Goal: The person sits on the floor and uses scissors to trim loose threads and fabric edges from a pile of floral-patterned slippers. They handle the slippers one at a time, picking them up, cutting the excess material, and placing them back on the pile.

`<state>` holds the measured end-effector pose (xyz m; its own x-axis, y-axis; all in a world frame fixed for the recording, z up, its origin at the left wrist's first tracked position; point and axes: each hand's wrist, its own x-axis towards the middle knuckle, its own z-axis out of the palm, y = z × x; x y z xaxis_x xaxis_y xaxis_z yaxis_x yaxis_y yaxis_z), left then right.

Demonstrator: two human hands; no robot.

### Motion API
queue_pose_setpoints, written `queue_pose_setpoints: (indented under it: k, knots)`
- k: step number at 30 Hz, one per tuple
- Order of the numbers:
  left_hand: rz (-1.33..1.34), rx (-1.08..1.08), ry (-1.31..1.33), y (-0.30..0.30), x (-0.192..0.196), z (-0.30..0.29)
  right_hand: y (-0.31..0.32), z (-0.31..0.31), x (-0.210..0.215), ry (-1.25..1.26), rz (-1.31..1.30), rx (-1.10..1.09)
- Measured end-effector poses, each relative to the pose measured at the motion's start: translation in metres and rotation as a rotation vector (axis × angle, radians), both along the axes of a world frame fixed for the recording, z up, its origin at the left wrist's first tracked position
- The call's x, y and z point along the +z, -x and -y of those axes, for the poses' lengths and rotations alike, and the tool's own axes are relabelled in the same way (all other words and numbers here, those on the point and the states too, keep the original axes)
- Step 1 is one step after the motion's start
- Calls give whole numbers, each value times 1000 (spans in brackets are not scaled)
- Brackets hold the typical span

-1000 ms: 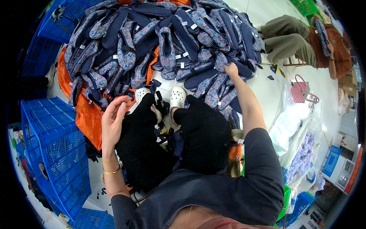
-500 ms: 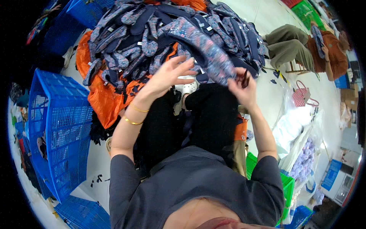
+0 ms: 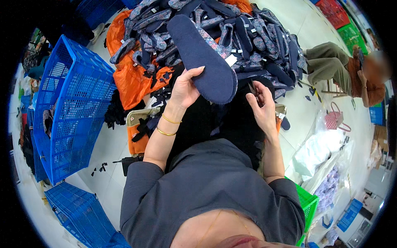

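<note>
in the head view, a dark blue slipper sole (image 3: pixel 202 58) is held up over the lap, its plain underside turned to the camera and a small white tag (image 3: pixel 230 60) hanging at its right edge. it is gripped by the left hand (image 3: pixel 184 89), whose fingers are closed on the sole's lower left edge, the thumb lying along the rim. two thin gold bangles (image 3: pixel 168 126) are worn on that wrist. the right hand (image 3: pixel 261 105) is seen just below the sole's heel end, its fingers curled shut around a small dark tool that cannot be made out clearly.

half a second earlier both hands were pressed into the heap, with a patterned slipper being pulled out; the sole has since been lifted clear and turned over, and the hands have drawn nearer the body.

behind the sole, a pile of blue patterned slippers (image 3: pixel 256 37) is heaped on orange sheeting (image 3: pixel 132 78). a blue plastic crate (image 3: pixel 70 107) stands to the left. a seated person (image 3: pixel 343 70) is seen at the far right.
</note>
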<state>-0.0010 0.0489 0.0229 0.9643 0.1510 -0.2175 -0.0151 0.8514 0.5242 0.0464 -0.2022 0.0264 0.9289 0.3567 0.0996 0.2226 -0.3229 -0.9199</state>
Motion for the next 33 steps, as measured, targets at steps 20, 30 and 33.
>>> queue_pose_setpoints:
  k: [20,30,33]
  knots:
    - [133,287,-161,-15,26,65,1,-58,13,-123,686,74]
    - [266,363,-32,-40,33,38,28,-32,47,249,344,119]
    - [266,344,1,-39,36,41,15,-32,45,195,555,22]
